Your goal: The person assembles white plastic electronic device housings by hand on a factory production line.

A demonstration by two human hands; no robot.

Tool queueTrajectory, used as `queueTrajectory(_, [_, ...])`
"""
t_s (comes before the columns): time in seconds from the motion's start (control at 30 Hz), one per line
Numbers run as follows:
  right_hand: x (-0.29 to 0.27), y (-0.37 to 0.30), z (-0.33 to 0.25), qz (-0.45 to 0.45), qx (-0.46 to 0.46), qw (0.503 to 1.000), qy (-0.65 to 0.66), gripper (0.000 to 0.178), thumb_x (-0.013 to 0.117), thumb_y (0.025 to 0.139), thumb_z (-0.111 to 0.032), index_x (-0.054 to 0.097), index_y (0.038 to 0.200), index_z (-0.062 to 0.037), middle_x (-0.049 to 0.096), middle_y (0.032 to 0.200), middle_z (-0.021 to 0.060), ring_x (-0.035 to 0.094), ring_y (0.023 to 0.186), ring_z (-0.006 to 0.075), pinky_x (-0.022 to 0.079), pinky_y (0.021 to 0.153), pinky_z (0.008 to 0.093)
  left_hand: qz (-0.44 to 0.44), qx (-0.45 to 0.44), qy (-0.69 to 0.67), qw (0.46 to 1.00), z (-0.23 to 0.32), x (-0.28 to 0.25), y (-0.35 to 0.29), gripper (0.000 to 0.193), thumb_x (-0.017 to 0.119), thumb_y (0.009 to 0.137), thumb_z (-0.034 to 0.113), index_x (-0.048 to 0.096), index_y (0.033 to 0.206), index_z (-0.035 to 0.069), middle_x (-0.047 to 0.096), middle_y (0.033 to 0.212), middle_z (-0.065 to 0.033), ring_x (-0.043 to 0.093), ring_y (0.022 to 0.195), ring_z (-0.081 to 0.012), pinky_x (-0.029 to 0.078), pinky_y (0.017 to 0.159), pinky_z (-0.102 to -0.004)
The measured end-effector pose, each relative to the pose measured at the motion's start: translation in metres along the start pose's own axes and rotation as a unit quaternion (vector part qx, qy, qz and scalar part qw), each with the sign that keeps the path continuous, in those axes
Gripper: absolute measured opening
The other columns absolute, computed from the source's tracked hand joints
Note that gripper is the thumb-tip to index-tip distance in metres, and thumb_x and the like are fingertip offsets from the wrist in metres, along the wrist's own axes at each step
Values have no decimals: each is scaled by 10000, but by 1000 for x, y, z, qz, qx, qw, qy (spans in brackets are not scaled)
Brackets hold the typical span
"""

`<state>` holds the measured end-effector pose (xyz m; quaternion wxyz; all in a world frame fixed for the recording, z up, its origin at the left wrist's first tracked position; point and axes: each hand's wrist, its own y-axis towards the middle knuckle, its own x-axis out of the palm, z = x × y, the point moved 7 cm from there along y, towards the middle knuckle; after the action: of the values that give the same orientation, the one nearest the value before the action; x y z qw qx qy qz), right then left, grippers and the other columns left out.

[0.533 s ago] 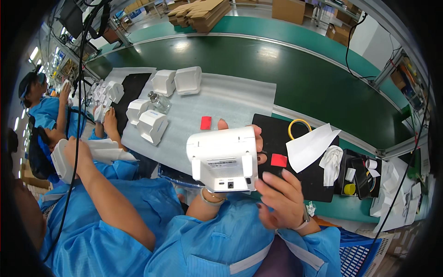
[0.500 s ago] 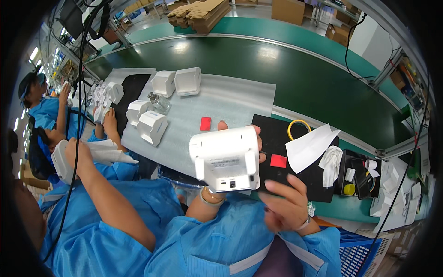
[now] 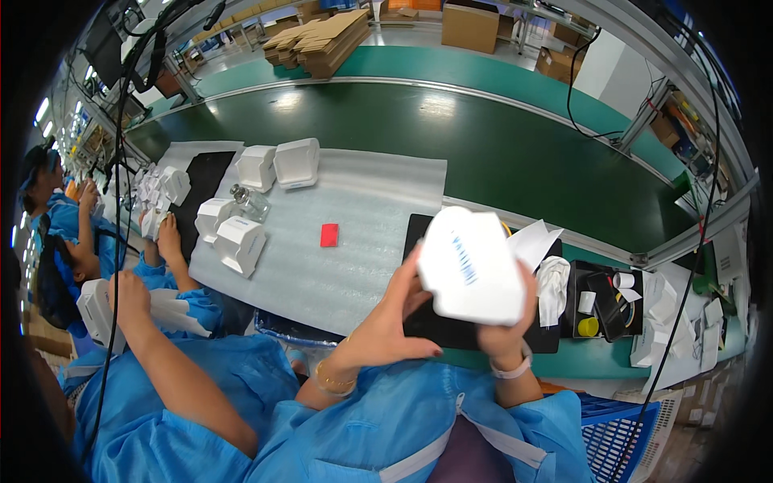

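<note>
A white plastic device housing [image 3: 471,266] is held up over the black mat [image 3: 419,233], its side with blue print facing up. My right hand [image 3: 509,318] grips it from the right and below, some fingers hidden behind it. At its left edge is my left hand [image 3: 386,322], thumb stretched out and fingers apart; whether the fingertips touch the housing is unclear. A red square [image 3: 329,235] lies on the pale foam sheet [image 3: 362,266] to the left. Just past the housing are a white paper sheet [image 3: 533,241] and a mostly hidden yellow ring [image 3: 506,229].
Several white housings [image 3: 240,244] and a glass bottle [image 3: 251,204] stand on the sheet's left. A white cloth [image 3: 552,290] and a black tray [image 3: 588,310] lie right. Left, a co-worker's hand [image 3: 129,298] holds a similar housing. Cables hang at both sides.
The housing has turned from its side with ports to its printed side and moved right. My right hand has taken hold of it; my left has come round to its left edge, fingers spread.
</note>
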<state>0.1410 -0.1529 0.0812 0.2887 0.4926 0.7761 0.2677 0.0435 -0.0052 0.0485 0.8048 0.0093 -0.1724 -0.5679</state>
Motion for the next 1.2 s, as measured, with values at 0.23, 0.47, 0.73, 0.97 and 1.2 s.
queueTrajectory(0.23, [-1, -17, 59, -43, 378, 859, 343, 429, 618, 890, -231, 505, 1218, 22, 592, 1121, 112, 559, 1034, 173, 435, 901, 299, -95, 123, 446, 882, 36, 31, 4, 1026, 807, 576, 87, 217, 1412, 9, 220, 1444, -270, 300, 1315, -437, 371, 1029, -433])
queueTrajectory(0.47, [-8, -20, 63, -132, 392, 883, 222, 350, 619, 882, -199, 565, 1152, 17, 628, 1036, 102, 590, 939, 160, 458, 854, 281, -123, 13, 490, 863, 9, 25, -5, 1008, 830, 548, 141, 251, 1360, -11, 318, 1378, -291, 491, 1128, -441, 479, 890, -394])
queueTrajectory(0.73, [-14, -35, 85, -74, 429, 796, 421, 346, 540, 906, -214, 561, 1131, 48, 641, 1039, 133, 639, 918, 217, 521, 815, 320, -112, 8, 217, 970, 15, 20, -12, 1150, 936, 473, 320, 297, 1384, 31, 448, 1313, -159, 510, 1150, -222, 413, 964, -341])
queueTrajectory(0.97, [17, -93, 120, 52, 526, 608, 592, 360, 422, 958, -201, 505, 1215, 37, 623, 1084, 163, 650, 917, 233, 556, 775, 329, -95, 114, 362, 920, 78, 41, 1, 1197, 891, 467, 455, 303, 1386, -37, 569, 1027, -157, 605, 937, -279, 486, 819, -334])
queueTrajectory(1.2, [46, -79, 95, 60, 520, 591, 613, 379, 439, 953, -234, 501, 1221, 27, 609, 1111, 169, 645, 936, 237, 559, 779, 332, -81, 164, 402, 897, 97, 50, 8, 1177, 888, 453, 455, 345, 1357, -69, 576, 942, -142, 625, 848, -254, 507, 745, -316])
